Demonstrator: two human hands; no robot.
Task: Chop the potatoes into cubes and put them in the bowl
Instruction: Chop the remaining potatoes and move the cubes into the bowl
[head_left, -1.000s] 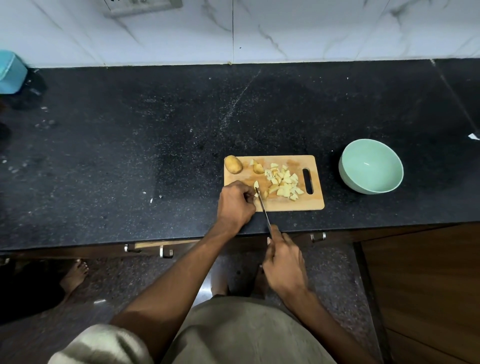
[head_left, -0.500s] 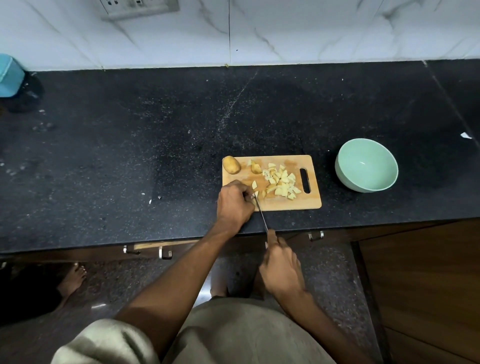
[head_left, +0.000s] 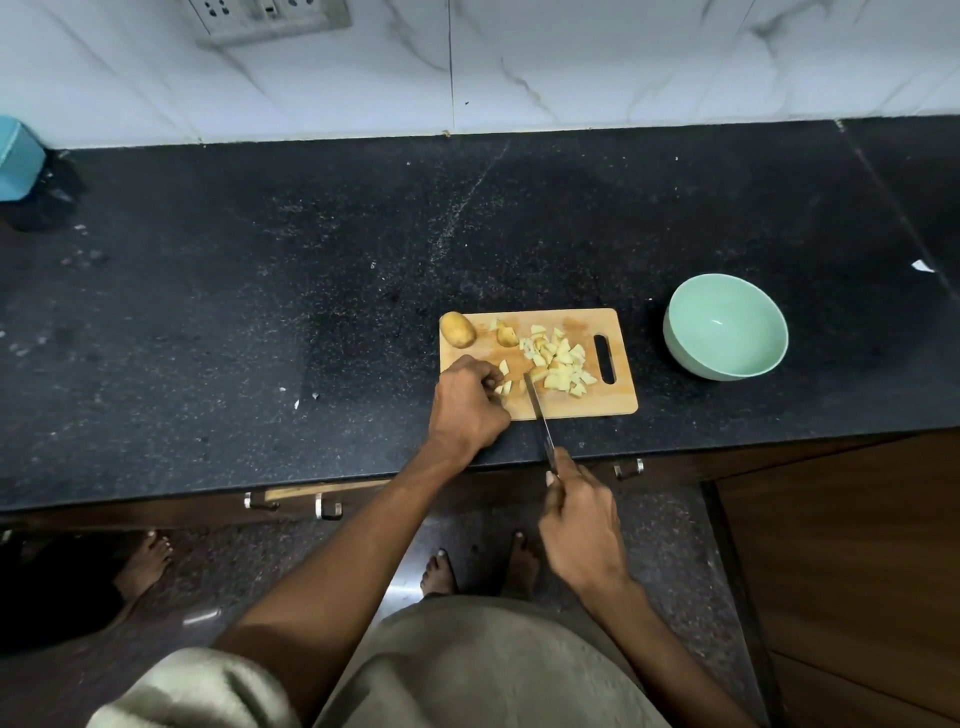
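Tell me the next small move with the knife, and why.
Probably bring the knife down through the potato piece the left hand steadies, since the blade sits just right of it, cut cubes lie on the board, and the bowl is empty.

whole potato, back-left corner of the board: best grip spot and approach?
Pinch the whole potato across its narrow middle, coming from above. It lies on its side at the cutting board corner, long axis running diagonally, so the rounded flanks are exposed. Its left and far sides look clear; the left hand and a cut piece sit nearer.
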